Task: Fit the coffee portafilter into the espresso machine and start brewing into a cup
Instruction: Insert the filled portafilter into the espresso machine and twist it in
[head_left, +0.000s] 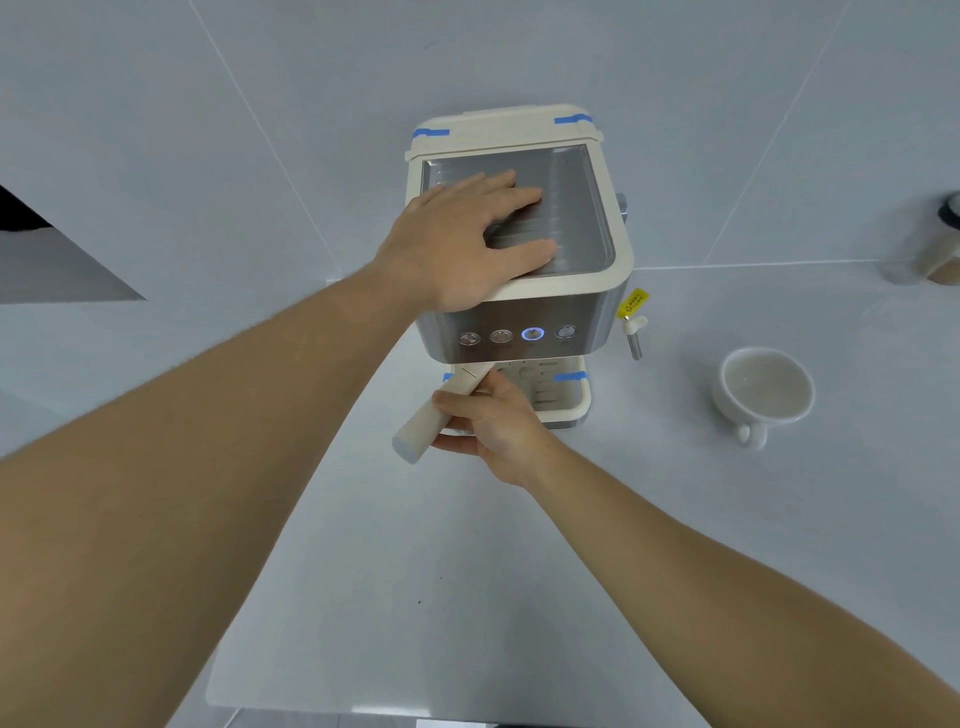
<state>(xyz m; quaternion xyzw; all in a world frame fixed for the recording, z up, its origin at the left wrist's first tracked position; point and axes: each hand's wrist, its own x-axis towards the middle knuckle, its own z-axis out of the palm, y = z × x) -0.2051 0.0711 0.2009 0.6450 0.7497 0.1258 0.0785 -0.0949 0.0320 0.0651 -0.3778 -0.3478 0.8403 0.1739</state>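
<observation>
A cream and steel espresso machine (587, 312) stands at the back of a pale counter. My left hand (467, 244) lies flat on its ridged metal top tray, fingers spread, holding nothing. My right hand (493, 421) grips the cream handle of the portafilter (431, 421), which runs up and to the right under the machine's front; its basket end is hidden beneath the button panel. One of several round front buttons (533, 333) glows blue. A white cup (766, 395) sits empty on the counter to the right of the machine, away from the drip tray (571, 405).
A steam wand (635, 338) with a yellow tag hangs off the machine's right side. A jar (943, 244) stands at the far right against the wall. Pale wall tiles rise behind. The counter's front edge (363, 709) lies near the bottom of the view.
</observation>
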